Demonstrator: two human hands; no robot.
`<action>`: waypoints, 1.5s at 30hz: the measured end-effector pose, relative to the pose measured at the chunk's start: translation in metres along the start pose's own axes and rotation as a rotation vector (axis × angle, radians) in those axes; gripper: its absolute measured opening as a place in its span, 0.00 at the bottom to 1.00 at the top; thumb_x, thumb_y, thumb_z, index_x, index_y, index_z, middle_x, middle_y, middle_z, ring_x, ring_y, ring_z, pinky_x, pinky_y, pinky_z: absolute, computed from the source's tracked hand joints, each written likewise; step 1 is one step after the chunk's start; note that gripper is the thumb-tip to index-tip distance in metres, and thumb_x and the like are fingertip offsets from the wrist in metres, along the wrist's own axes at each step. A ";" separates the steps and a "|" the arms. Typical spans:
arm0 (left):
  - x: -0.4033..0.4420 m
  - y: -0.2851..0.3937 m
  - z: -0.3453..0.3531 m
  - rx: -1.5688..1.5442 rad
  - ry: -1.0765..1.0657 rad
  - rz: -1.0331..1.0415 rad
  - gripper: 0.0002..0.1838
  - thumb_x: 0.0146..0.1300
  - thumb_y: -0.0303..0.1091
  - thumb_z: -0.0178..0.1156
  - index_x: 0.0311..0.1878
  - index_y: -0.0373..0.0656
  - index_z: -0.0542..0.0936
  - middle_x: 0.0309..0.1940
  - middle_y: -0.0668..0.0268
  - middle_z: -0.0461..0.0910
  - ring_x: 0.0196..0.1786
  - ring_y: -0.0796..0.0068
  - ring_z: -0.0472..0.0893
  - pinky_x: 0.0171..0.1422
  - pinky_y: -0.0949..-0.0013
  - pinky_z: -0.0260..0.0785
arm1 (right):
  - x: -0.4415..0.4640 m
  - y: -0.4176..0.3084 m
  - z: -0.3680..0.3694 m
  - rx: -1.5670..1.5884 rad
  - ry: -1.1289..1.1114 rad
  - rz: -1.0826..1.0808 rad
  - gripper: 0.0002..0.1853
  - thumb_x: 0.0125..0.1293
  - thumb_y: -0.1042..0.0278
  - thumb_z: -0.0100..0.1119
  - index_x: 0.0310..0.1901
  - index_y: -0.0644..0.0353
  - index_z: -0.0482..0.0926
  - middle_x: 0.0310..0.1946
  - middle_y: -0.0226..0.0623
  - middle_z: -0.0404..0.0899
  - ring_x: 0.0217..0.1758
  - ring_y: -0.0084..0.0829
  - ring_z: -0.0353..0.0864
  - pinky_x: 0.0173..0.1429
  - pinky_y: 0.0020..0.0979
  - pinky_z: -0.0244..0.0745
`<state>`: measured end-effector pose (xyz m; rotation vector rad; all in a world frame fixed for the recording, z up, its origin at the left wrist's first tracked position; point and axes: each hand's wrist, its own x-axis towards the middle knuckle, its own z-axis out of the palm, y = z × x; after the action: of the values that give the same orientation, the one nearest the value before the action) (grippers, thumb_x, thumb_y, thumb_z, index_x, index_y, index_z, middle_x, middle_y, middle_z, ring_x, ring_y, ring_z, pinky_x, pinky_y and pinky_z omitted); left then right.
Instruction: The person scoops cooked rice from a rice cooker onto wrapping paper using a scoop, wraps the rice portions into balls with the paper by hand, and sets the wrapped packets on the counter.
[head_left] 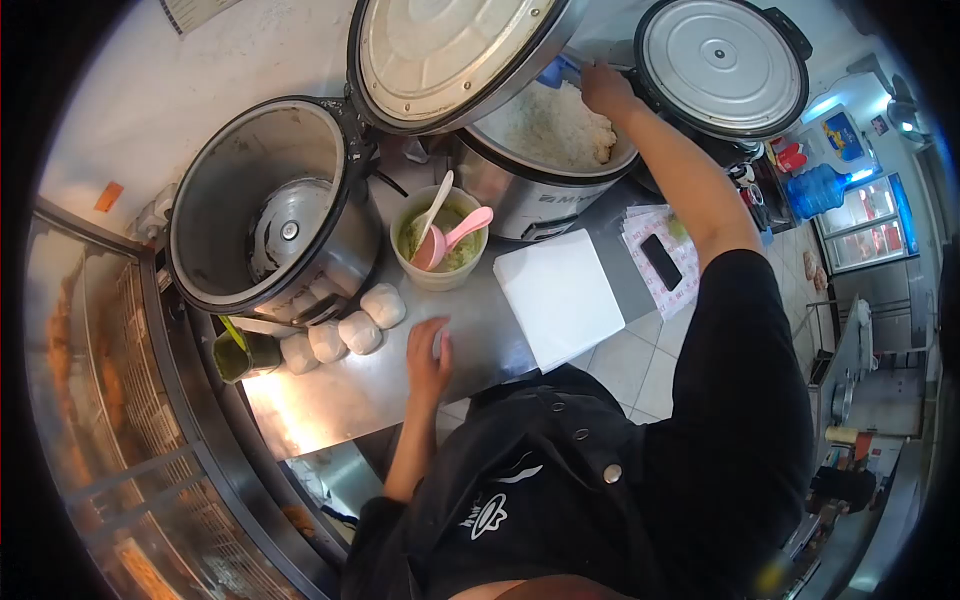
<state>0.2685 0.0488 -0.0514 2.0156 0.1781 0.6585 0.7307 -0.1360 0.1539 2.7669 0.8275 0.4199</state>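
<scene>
My right hand (606,90) reaches to the far rim of a large rice cooker (540,205) and is closed on a blue scoop (560,70). White cooked rice (560,130) fills the cooker, and its lid (455,45) is raised. My left hand (430,355) rests by the metal counter with thumb and fingers apart, near several white wrapped balls (360,333) lined up on it. Beyond that hand, a tub (440,275) contains a green mixture, a white spoon (437,200) and a pink ladle (468,228).
Left is another cooker (285,230), open and without rice. A lidded cooker (720,65) stands far right. A stack of white paper (560,300) and a phone (661,262) on printed sheets lie right. A green-stained container (247,357) stands beside the glass display case (130,400).
</scene>
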 end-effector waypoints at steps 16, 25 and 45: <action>0.250 0.043 0.041 -0.528 0.026 -0.312 0.33 0.68 0.29 0.57 0.74 0.32 0.60 0.70 0.54 0.68 0.73 0.65 0.66 0.75 0.68 0.53 | 0.006 -0.040 -0.029 0.053 -0.108 -0.404 0.12 0.67 0.73 0.51 0.46 0.62 0.83 0.44 0.52 0.84 0.50 0.48 0.85 0.50 0.45 0.82; 0.252 0.023 0.046 -0.527 0.079 -0.167 0.42 0.61 0.34 0.62 0.76 0.32 0.56 0.63 0.49 0.74 0.59 0.70 0.76 0.64 0.71 0.65 | -0.029 -0.051 -0.062 0.380 -0.532 -0.388 0.16 0.69 0.62 0.55 0.46 0.67 0.80 0.34 0.49 0.83 0.32 0.40 0.84 0.32 0.39 0.77; 0.251 0.018 0.045 -0.450 -0.016 -0.156 0.45 0.62 0.31 0.62 0.77 0.28 0.49 0.75 0.46 0.58 0.76 0.62 0.62 0.77 0.66 0.54 | -0.037 0.001 0.009 0.127 -0.249 -0.264 0.15 0.68 0.69 0.50 0.53 0.63 0.77 0.45 0.57 0.81 0.49 0.54 0.83 0.53 0.48 0.79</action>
<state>0.5004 0.1019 0.0409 1.5571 0.1593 0.5286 0.7041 -0.1586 0.1380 2.6922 1.1661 -0.0245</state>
